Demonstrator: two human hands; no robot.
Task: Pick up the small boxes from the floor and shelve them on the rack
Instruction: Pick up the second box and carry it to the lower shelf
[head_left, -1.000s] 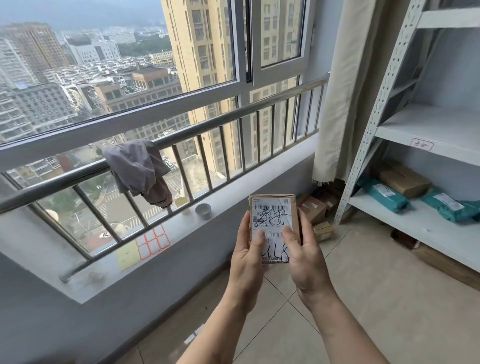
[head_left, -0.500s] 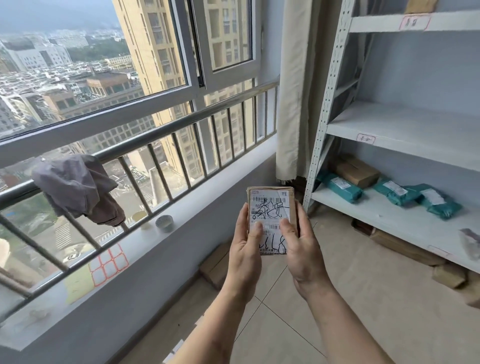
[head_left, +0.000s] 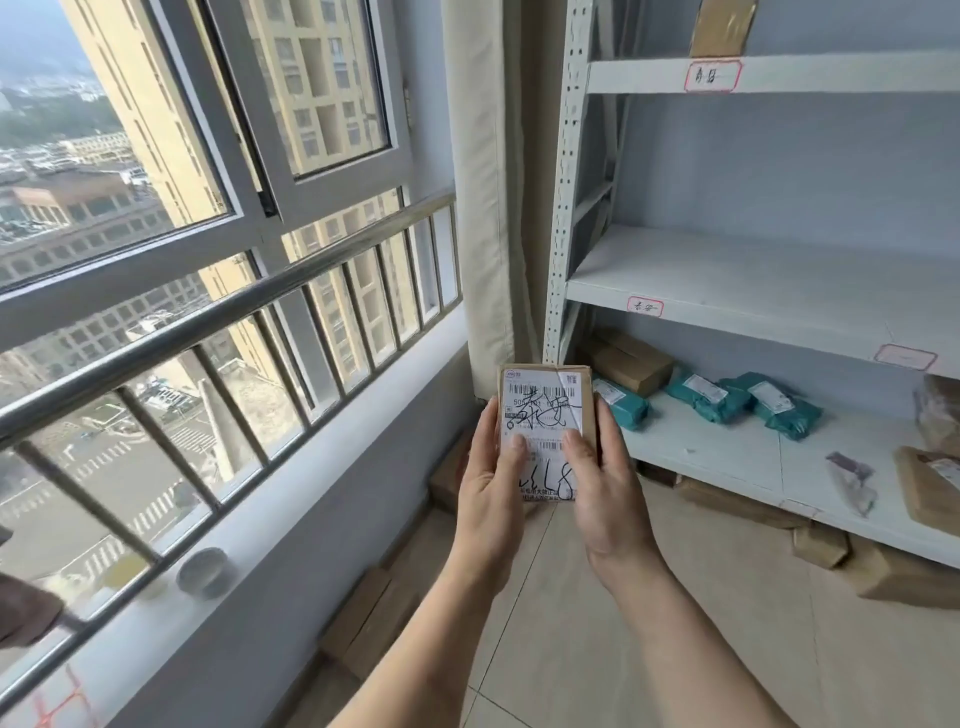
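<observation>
A small brown cardboard box (head_left: 545, 410) with a white shipping label and black handwriting is held upright in front of me. My left hand (head_left: 488, 488) grips its left edge and my right hand (head_left: 605, 488) its right edge, thumbs on the label. The grey metal rack (head_left: 727, 291) stands to the right; its middle shelf is bare, its lower shelf (head_left: 701, 447) holds parcels. More cardboard boxes (head_left: 893, 571) lie on the floor under the rack and along the wall (head_left: 374, 618).
Teal parcels (head_left: 748, 400) and a brown box (head_left: 628, 361) lie on the lower shelf. A window with a metal railing (head_left: 223, 317) runs along the left, with a small cup (head_left: 202, 571) on the sill. A cream curtain (head_left: 483, 182) hangs beside the rack post.
The view has swung right toward the rack, so more shelves show and the grey cloth on the railing has slid out of view. Both hands keep the same hold on the box.
</observation>
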